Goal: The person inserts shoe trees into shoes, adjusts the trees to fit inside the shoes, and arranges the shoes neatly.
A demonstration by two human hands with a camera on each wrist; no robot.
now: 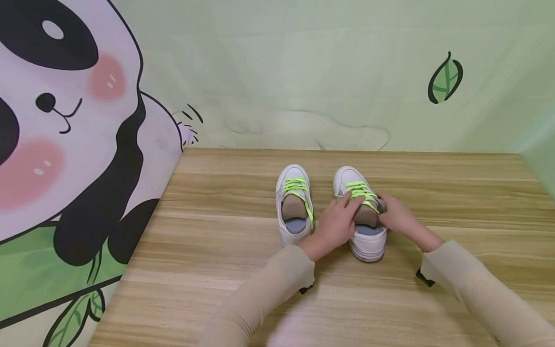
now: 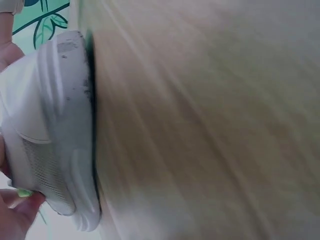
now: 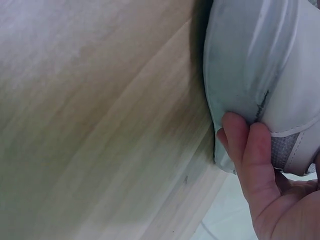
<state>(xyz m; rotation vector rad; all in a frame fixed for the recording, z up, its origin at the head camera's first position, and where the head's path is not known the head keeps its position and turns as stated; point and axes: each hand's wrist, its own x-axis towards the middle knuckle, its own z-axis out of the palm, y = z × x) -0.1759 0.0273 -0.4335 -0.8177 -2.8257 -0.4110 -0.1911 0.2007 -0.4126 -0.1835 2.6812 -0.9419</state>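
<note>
Two white sneakers with neon-green laces stand side by side on a wooden surface, toes toward the wall. My left hand [image 1: 336,219] reaches over the right sneaker [image 1: 367,248] from its left side. In the left wrist view its fingertips [image 2: 31,202] pinch a bit of green shoelace [image 2: 24,192] beside the mesh panel. My right hand [image 1: 396,214] grips the same sneaker's right side near the opening. Two of its fingers [image 3: 257,150] lie against the sole edge in the right wrist view; its other fingertips are partly hidden. The left sneaker [image 1: 281,193] stands untouched, its heel partly behind my left wrist.
The wood-grain surface [image 1: 217,202] ends at a pale green wall [image 1: 303,72] behind the shoes. A large painted panda [image 1: 99,120] covers the left wall, and a painted leaf [image 1: 445,79] is on the back wall. Beige sleeves [image 1: 269,289] cover both forearms.
</note>
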